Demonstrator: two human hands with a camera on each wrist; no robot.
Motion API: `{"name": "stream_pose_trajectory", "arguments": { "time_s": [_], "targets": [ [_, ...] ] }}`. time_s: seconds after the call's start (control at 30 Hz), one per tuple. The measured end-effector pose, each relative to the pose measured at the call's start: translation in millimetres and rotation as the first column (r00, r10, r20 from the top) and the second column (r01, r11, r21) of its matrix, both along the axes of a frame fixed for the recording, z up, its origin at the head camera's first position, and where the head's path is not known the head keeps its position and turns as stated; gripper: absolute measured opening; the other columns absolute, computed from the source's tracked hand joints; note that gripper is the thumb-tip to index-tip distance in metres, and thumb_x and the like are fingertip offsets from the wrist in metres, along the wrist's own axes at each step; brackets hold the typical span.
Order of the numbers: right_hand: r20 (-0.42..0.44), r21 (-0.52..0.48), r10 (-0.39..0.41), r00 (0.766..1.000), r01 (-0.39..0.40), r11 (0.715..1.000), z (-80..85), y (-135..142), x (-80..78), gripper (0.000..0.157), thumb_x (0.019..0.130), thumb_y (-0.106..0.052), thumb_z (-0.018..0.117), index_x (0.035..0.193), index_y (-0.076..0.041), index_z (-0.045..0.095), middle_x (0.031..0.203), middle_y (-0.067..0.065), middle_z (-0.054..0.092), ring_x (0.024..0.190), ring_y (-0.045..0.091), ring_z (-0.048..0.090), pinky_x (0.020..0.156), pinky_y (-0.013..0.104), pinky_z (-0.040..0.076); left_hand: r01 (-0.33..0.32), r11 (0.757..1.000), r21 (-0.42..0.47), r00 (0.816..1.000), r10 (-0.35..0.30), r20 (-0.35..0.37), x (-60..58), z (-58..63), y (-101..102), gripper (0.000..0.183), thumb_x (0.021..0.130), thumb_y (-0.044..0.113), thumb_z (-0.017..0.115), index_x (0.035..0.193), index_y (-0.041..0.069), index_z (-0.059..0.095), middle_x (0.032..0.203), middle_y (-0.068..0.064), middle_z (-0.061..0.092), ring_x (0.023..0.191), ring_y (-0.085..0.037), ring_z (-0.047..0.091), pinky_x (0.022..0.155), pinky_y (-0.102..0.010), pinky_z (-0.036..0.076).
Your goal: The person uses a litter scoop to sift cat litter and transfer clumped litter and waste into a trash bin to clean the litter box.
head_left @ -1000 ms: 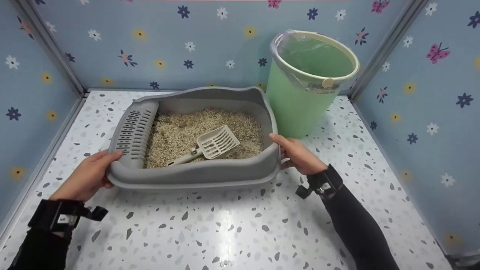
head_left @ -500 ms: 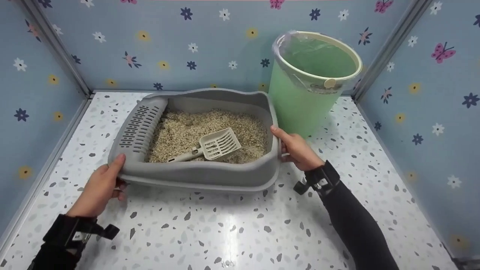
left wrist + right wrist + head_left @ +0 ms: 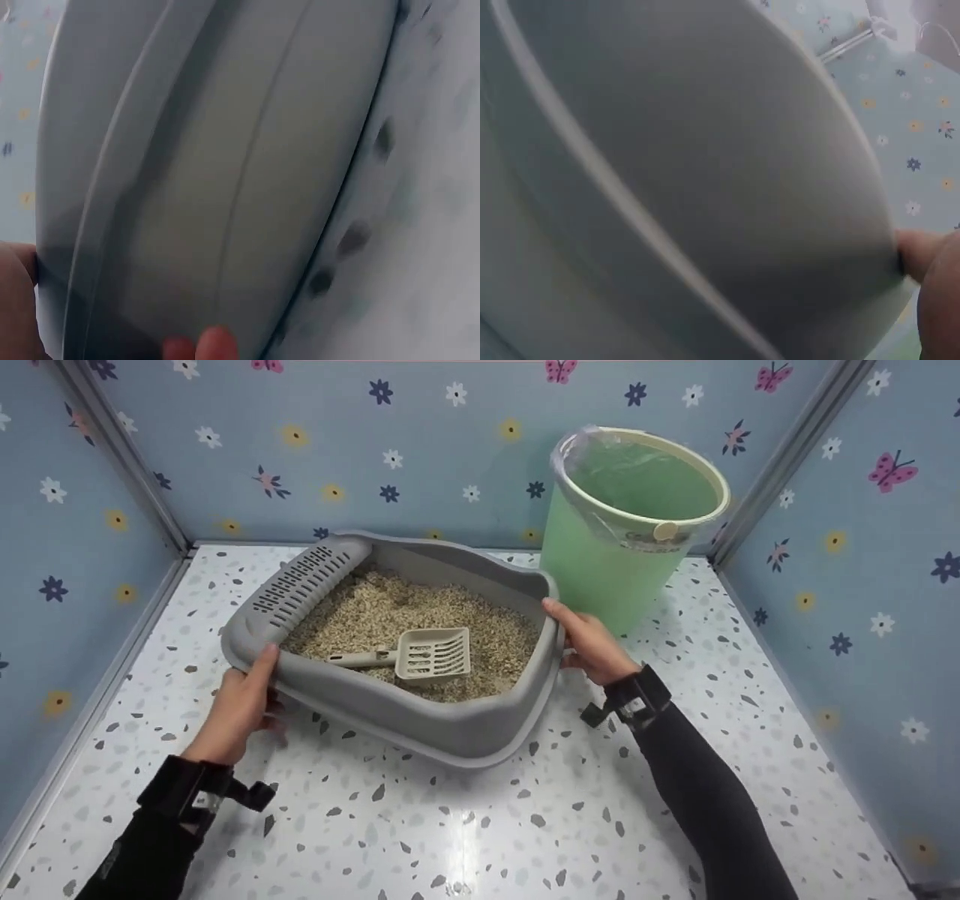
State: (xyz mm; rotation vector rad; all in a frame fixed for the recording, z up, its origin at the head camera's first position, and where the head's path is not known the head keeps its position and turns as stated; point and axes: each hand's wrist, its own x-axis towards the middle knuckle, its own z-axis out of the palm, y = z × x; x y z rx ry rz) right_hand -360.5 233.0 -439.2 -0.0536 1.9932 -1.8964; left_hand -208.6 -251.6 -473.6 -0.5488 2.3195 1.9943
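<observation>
A grey litter box (image 3: pixel 465 727), part full of tan granular litter (image 3: pixel 360 615), stands turned at an angle in the head view. On the litter lies a beige slotted litter scoop (image 3: pixel 431 654), its handle toward the left. My left hand (image 3: pixel 238 705) grips the box at its near left corner, thumb on the rim and fingers beneath. At the right end my right hand (image 3: pixel 596 645) holds the rim, thumb on top and fingers against the outer wall. The left wrist view shows fingertips (image 3: pixel 217 343) under the box's side; in the right wrist view the thumb (image 3: pixel 919 251) presses the rim.
A green trash bin (image 3: pixel 600 562) with a clear liner stands behind the right hand, close to the box. Blue flowered panels (image 3: pixel 450 450) enclose the back and both sides. The floor (image 3: pixel 420 840) is white with grey specks.
The box has turned clockwise in the head view, its near right corner swinging toward me. My left hand has moved right and away from me with it; the scoop has turned along with the box.
</observation>
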Motion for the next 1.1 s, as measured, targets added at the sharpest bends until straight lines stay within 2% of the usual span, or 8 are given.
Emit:
{"name": "stream_pose_trajectory", "arguments": {
  "time_s": [0.13, 0.3, 0.47, 0.63, 0.73, 0.83, 0.97, 1.1],
  "targets": [
    [-0.024, 0.026, -0.012, 1.0, 0.013, 1.0, -3.7, -2.7, 2.7, 0.053, 0.106, -0.057, 0.072, 0.114, -0.005, 0.071, 0.094, 0.006, 0.071, 0.084, 0.019, 0.071, 0.072, 0.037, 0.066, -0.015, 0.999, 0.038, 1.0, 0.014, 0.012, 0.4, 0.1, 10.7, 0.057, 0.113, 0.069, 0.043, 0.122, 0.013, 0.046, 0.089, -0.005, 0.058, 0.071, -0.017, 0.06, 0.058, -0.036, 0.062],
    [-0.011, 0.173, -0.012, 1.0, 0.014, 0.985, 0.8, -4.5, 40.6, 0.07, 0.103, -0.065, 0.072, 0.127, -0.001, 0.06, 0.107, 0.012, 0.06, 0.089, 0.023, 0.061, 0.063, 0.034, 0.061, 0.016, 0.987, 0.157, 1.0, -0.013, -0.023, -26.8, -0.2, -5.8, 0.054, 0.115, 0.064, 0.045, 0.12, 0.01, 0.049, 0.085, -0.001, 0.064, 0.07, -0.015, 0.066, 0.061, -0.033, 0.061],
    [0.026, 0.255, 0.036, 0.999, -0.041, 0.966, 4.2, -1.7, 64.4, 0.079, 0.104, -0.065, 0.07, 0.143, 0.001, 0.051, 0.128, 0.02, 0.056, 0.102, 0.027, 0.059, 0.065, 0.033, 0.059, 0.052, 0.98, 0.193, 0.998, -0.047, -0.028, -51.4, -1.9, -7.9, 0.079, 0.115, 0.069, 0.038, 0.162, 0.005, 0.037, 0.134, -0.013, 0.058, 0.101, -0.016, 0.07, 0.083, -0.034, 0.064],
    [-0.014, 0.272, 0.123, 0.992, -0.115, 0.955, 12.4, 7.1, 39.1, 0.085, 0.108, -0.065, 0.065, 0.158, 0.004, 0.053, 0.139, 0.017, 0.06, 0.113, 0.025, 0.059, 0.08, 0.035, 0.057, 0.106, 0.991, 0.076, 0.994, -0.105, -0.008, -32.6, 3.1, 21.8, 0.094, 0.112, 0.077, 0.029, 0.167, 0.002, 0.026, 0.132, -0.025, 0.059, 0.091, -0.021, 0.069, 0.077, -0.04, 0.064],
    [-0.059, 0.308, 0.162, 0.985, -0.136, 0.942, 15.9, 8.7, 25.8, 0.084, 0.111, -0.067, 0.057, 0.153, 0.006, 0.06, 0.132, 0.018, 0.066, 0.108, 0.024, 0.064, 0.082, 0.038, 0.057, 0.124, 0.99, 0.061, 0.992, -0.124, -0.009, -12.9, 8.6, 42.6, 0.084, 0.111, 0.077, 0.038, 0.152, 0.004, 0.032, 0.109, -0.014, 0.056, 0.08, -0.022, 0.063, 0.067, -0.039, 0.061],
    [-0.094, 0.337, 0.153, 0.984, -0.114, 0.935, 14.6, 8.3, 21.7, 0.084, 0.11, -0.068, 0.056, 0.148, 0.006, 0.065, 0.13, 0.017, 0.068, 0.105, 0.022, 0.064, 0.086, 0.041, 0.056, 0.104, 0.991, 0.084, 0.995, -0.103, -0.016, -4.4, 12.3, 55.2, 0.074, 0.109, 0.074, 0.047, 0.142, 0.01, 0.03, 0.107, -0.01, 0.047, 0.078, -0.019, 0.055, 0.061, -0.034, 0.058],
    [-0.146, 0.371, 0.097, 0.985, -0.037, 0.928, 9.1, 0.8, 34.1, 0.079, 0.109, -0.07, 0.058, 0.139, 0.002, 0.069, 0.106, 0.008, 0.061, 0.089, 0.018, 0.057, 0.078, 0.033, 0.049, 0.086, 0.993, 0.079, 0.996, -0.084, -0.033, -9.6, 12.5, 53.9, 0.067, 0.109, 0.073, 0.051, 0.135, 0.013, 0.035, 0.105, -0.01, 0.048, 0.075, -0.018, 0.055, 0.059, -0.034, 0.057],
    [-0.246, 0.466, 0.128, 0.961, 0.001, 0.885, 7.3, -9.2, 61.8, 0.062, 0.108, -0.07, 0.059, 0.103, -0.009, 0.065, 0.085, 0.0, 0.047, 0.073, 0.016, 0.045, 0.067, 0.032, 0.042, 0.137, 0.988, 0.064, 0.99, -0.135, -0.045, -26.3, 10.6, 39.3, 0.083, 0.109, 0.074, 0.049, 0.158, 0.009, 0.033, 0.128, -0.021, 0.052, 0.091, -0.023, 0.063, 0.069, -0.037, 0.061]
  ]
}}
